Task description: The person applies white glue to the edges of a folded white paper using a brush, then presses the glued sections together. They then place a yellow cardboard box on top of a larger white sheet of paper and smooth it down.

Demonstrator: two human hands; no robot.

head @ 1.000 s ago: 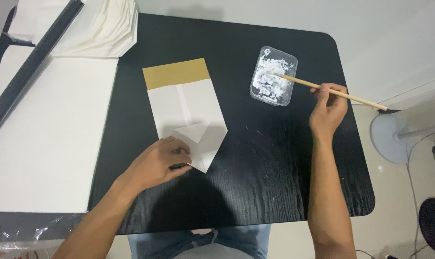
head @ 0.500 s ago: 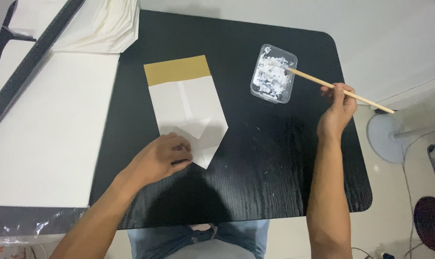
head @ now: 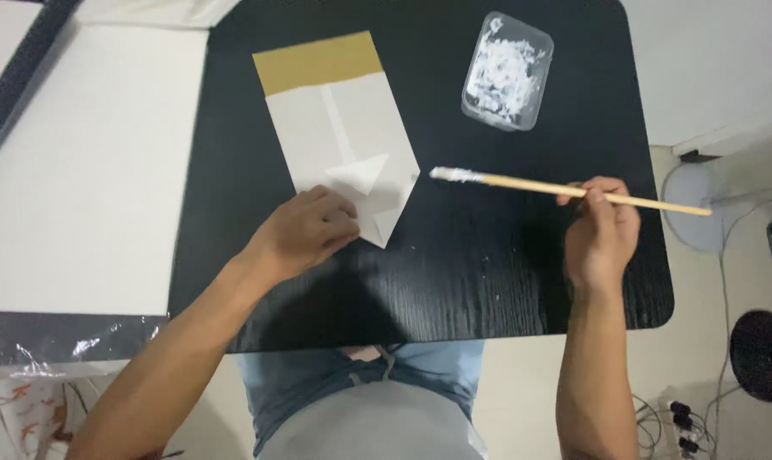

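Note:
A white paper bag with a tan band at its far end lies flat on the black table. Its near end is folded into a point. My left hand presses down on that folded corner. My right hand grips a thin wooden stick whose tip, coated in white paste, hovers just right of the bag's fold. A clear plastic tub of white paste sits at the far right of the table.
A large white sheet covers the surface to the left, with a black bar across its far corner. A white round fan base and a dark round object stand on the floor at right.
My right hand has drawn the stick out of the paste tub and brought its coated tip down toward the bag's folded end. My left hand stays on the fold.

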